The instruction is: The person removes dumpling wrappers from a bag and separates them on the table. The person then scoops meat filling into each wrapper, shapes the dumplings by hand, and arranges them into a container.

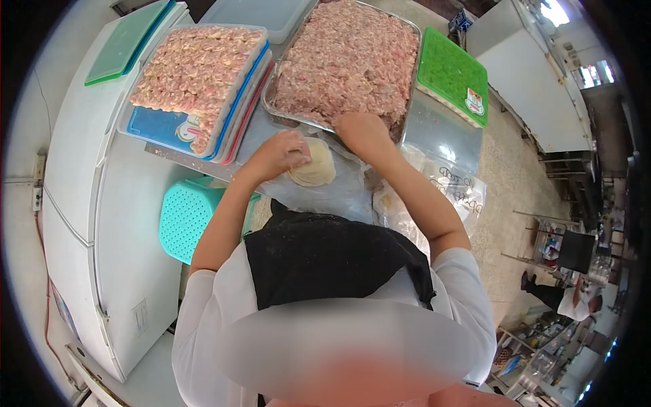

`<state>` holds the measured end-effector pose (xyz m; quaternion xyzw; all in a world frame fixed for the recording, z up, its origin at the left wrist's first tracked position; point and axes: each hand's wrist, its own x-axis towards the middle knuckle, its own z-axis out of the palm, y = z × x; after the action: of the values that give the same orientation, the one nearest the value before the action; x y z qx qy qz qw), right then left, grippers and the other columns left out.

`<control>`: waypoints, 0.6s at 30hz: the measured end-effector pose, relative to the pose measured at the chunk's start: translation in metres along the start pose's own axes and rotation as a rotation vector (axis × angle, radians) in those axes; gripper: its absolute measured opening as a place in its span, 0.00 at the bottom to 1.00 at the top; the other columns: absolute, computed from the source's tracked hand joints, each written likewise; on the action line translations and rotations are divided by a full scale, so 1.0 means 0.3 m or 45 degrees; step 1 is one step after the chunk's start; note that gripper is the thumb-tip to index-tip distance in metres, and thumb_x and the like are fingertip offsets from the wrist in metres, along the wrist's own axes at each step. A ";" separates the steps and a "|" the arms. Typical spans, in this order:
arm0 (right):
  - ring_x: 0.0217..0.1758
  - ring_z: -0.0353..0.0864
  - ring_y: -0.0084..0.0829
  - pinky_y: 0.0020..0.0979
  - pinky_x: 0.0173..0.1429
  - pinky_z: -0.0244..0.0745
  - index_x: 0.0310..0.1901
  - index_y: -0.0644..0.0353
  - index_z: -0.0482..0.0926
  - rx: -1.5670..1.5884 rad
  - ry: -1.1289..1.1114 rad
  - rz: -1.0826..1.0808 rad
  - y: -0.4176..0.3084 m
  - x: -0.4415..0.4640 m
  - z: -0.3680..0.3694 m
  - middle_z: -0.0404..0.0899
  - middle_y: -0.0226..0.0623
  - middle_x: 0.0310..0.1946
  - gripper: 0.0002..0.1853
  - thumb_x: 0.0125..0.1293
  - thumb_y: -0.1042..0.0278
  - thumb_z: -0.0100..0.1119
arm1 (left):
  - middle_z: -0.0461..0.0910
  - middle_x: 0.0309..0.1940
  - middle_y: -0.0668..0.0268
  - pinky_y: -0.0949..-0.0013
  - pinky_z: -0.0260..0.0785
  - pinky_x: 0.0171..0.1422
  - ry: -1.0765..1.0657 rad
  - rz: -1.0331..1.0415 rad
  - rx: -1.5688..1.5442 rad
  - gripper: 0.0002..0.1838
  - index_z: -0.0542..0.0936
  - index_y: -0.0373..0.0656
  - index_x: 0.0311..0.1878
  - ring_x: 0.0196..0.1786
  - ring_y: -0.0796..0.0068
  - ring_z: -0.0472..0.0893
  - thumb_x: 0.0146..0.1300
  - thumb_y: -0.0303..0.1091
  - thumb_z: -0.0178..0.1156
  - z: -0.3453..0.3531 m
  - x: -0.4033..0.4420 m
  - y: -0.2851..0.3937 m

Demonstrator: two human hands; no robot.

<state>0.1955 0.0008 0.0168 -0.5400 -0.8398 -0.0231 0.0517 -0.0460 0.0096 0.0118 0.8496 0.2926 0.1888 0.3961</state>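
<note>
My left hand (279, 159) is closed, its fingers curled at the left edge of a stack of round, pale dough wrappers (319, 166). What those fingers hold, if anything, is too small to make out. The wrappers lie on a clear plastic sheet (346, 193) in front of me. My right hand (366, 136) is curled at the near edge of a large metal tray (270, 108) heaped with pink minced meat (346, 57). Its fingertips are hidden behind the hand.
Stacked plastic containers with a blue lid (159, 127) stand at left, topped by rows of small meat-filled pieces (196, 68). A green-lidded container (451, 74) is at right, near a marked plastic bag (458, 186). A turquoise stool (190, 217) stands below left. Another person (573, 303) is far right.
</note>
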 end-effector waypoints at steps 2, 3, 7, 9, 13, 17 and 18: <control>0.32 0.84 0.41 0.44 0.37 0.77 0.27 0.59 0.82 0.055 -0.054 0.096 0.032 -0.009 -0.031 0.81 0.44 0.24 0.08 0.55 0.66 0.54 | 0.76 0.40 0.61 0.61 0.67 0.53 -0.019 0.136 0.091 0.10 0.80 0.43 0.39 0.49 0.59 0.74 0.53 0.33 0.66 0.005 -0.001 -0.013; 0.33 0.83 0.41 0.45 0.38 0.77 0.27 0.58 0.82 0.112 -0.090 0.197 0.047 -0.009 -0.062 0.81 0.44 0.24 0.08 0.55 0.66 0.54 | 0.76 0.42 0.61 0.60 0.66 0.55 -0.051 0.116 0.095 0.11 0.80 0.44 0.39 0.51 0.58 0.73 0.52 0.33 0.66 0.000 -0.003 -0.004; 0.31 0.83 0.41 0.44 0.36 0.77 0.26 0.58 0.81 -0.164 -0.143 0.144 0.061 0.039 -0.186 0.81 0.43 0.25 0.08 0.57 0.67 0.53 | 0.75 0.44 0.59 0.59 0.66 0.57 -0.092 0.240 0.180 0.11 0.80 0.44 0.38 0.52 0.56 0.72 0.50 0.32 0.68 -0.001 0.004 -0.054; 0.31 0.83 0.41 0.44 0.34 0.77 0.28 0.59 0.81 -0.198 -0.281 0.190 0.012 0.033 -0.208 0.81 0.43 0.26 0.08 0.57 0.68 0.53 | 0.76 0.43 0.59 0.59 0.67 0.57 -0.079 0.277 0.126 0.11 0.80 0.44 0.37 0.51 0.56 0.73 0.50 0.32 0.68 -0.007 0.007 -0.070; 0.29 0.83 0.40 0.41 0.30 0.77 0.33 0.59 0.79 -0.183 -0.255 0.349 -0.121 -0.033 -0.138 0.81 0.42 0.27 0.07 0.58 0.69 0.53 | 0.77 0.40 0.57 0.62 0.67 0.57 0.011 0.196 -0.203 0.08 0.80 0.41 0.36 0.47 0.57 0.76 0.53 0.32 0.66 -0.031 0.001 -0.072; 0.29 0.83 0.40 0.39 0.30 0.77 0.34 0.59 0.78 -0.004 -0.113 0.341 -0.131 0.040 -0.103 0.80 0.40 0.26 0.06 0.58 0.69 0.52 | 0.78 0.38 0.61 0.65 0.68 0.55 0.102 0.191 -0.410 0.08 0.80 0.41 0.39 0.45 0.62 0.77 0.58 0.33 0.63 -0.015 0.011 -0.101; 0.30 0.83 0.40 0.40 0.30 0.77 0.33 0.59 0.78 -0.092 -0.050 0.268 -0.110 0.088 -0.105 0.79 0.40 0.26 0.06 0.59 0.68 0.52 | 0.78 0.39 0.64 0.67 0.68 0.54 0.094 0.015 -0.746 0.09 0.79 0.41 0.42 0.45 0.66 0.77 0.60 0.33 0.62 0.016 0.010 -0.128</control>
<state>0.1565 0.0078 0.0517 -0.6269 -0.7780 -0.0374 0.0180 -0.0546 0.0287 -0.0210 0.6933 0.2350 0.2981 0.6125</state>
